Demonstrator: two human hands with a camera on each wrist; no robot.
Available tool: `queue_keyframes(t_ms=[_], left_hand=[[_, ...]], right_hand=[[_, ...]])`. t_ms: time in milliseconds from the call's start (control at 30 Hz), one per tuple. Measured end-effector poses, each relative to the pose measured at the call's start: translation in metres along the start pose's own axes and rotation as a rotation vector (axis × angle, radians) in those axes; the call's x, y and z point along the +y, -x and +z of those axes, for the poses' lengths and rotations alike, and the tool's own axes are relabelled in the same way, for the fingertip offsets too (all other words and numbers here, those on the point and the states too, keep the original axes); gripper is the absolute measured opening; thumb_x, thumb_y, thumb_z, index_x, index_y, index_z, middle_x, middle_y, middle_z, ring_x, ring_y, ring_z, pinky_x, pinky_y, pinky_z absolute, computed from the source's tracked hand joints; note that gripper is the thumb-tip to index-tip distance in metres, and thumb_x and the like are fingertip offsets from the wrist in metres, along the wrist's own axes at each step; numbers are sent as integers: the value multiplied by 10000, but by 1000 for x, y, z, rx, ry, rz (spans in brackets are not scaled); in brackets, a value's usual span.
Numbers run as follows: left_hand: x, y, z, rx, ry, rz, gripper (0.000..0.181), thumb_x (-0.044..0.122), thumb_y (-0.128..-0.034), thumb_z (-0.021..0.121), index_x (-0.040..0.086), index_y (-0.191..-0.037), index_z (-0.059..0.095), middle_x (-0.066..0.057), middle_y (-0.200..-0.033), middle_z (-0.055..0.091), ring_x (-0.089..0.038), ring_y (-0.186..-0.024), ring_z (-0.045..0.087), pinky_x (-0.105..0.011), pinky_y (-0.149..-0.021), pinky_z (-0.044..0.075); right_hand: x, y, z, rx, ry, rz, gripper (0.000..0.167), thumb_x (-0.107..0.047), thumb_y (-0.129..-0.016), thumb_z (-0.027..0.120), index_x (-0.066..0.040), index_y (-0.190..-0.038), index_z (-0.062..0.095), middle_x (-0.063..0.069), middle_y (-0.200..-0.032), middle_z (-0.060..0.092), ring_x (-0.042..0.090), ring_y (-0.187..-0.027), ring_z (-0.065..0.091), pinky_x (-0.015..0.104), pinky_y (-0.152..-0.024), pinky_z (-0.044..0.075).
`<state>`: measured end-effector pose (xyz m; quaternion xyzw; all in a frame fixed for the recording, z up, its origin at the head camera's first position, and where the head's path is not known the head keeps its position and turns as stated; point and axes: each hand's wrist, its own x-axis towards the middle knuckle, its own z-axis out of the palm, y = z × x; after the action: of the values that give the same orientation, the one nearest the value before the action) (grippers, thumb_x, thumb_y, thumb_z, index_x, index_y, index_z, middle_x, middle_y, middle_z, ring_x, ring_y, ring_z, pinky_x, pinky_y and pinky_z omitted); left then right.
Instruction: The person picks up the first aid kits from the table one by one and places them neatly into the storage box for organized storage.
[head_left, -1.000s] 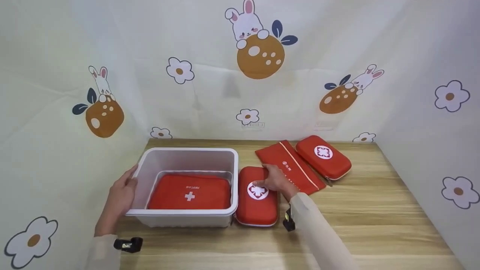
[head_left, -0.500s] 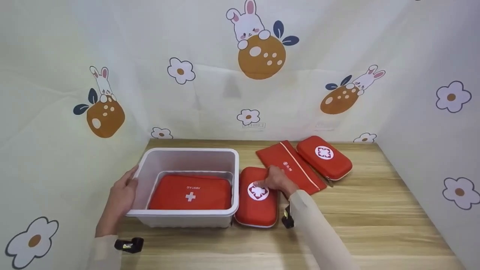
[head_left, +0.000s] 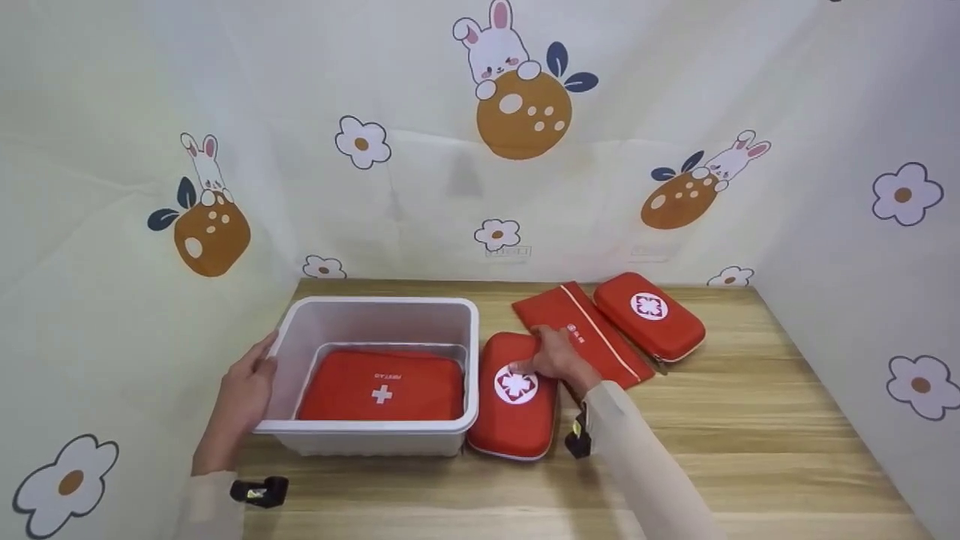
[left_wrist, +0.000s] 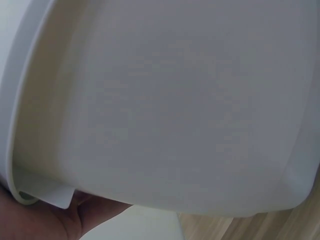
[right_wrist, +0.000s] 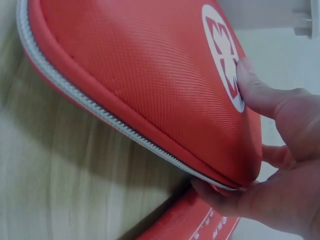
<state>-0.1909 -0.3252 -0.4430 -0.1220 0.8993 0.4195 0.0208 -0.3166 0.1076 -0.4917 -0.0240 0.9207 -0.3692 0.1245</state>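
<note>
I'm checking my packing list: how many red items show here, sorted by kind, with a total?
Cases with a round white badge: 2 (near case, far case)
Flat pouch: 1
"FIRST AID" bag inside the white bin: 1
Total: 4 red items visible

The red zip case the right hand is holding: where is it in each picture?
Head: red zip case, just right of the white tub, in the right hand.
Left wrist: not in it.
Right wrist: big, top middle.
Shared landmark: wood-grain tabletop, in all three.
</note>
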Motion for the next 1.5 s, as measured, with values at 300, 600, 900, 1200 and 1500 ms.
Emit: queue_keyframes(t_ms=[300, 600, 900, 1200, 1500], left_hand=[[0, 0, 0, 8, 5, 10, 544, 262, -1084, 213, 171, -1618, 161, -275, -1617, 262, -483, -1488, 271, -662, -1205, 205], [-2, 0, -1, -9, 14, -6, 551, 313, -1088, 197, 201, -1622, 122, -261, -1637, 215, -499, -1487, 256, -686, -1184, 223], [-2, -2, 0, -8, 17, -16, 553, 314, -1089, 205, 205, -1622, 110, -249, -1649, 180, -497, -1506, 206, -690, -1184, 206], [-2, 0, 0, 8, 5, 11, 546, 274, -1086, 208, 178, -1620, 143, -257, -1638, 214, -487, -1506, 220, -671, -1203, 193], [1, -1, 2, 3, 11, 1, 542, 262, -1089, 209, 185, -1621, 142, -252, -1640, 213, -480, -1508, 223, -668, -1206, 192]], right_hand=[[3, 0, -10, 20, 25, -5, 781, -331, -727, 904, 12, -1343, 568, 258, -1305, 483, 368, -1208, 494, 495, -1070, 467], [5, 8, -32, -75, -74, 34, 661, -340, -751, 884, -98, -1171, 435, 131, -1121, 624, 254, -1037, 630, 397, -946, 569], [22, 15, -55, -84, -240, 106, 515, -346, -833, 796, -67, -1166, 519, 128, -1111, 657, 231, -963, 670, 342, -893, 575], [35, 20, -70, -55, -315, 134, 433, -356, -841, 771, -31, -1117, 697, 73, -980, 750, 173, -820, 734, 293, -798, 596], [57, 24, -81, -22, -340, 146, 574, -496, -825, 766, -13, -1127, 695, 33, -894, 768, 146, -767, 741, 253, -734, 581]])
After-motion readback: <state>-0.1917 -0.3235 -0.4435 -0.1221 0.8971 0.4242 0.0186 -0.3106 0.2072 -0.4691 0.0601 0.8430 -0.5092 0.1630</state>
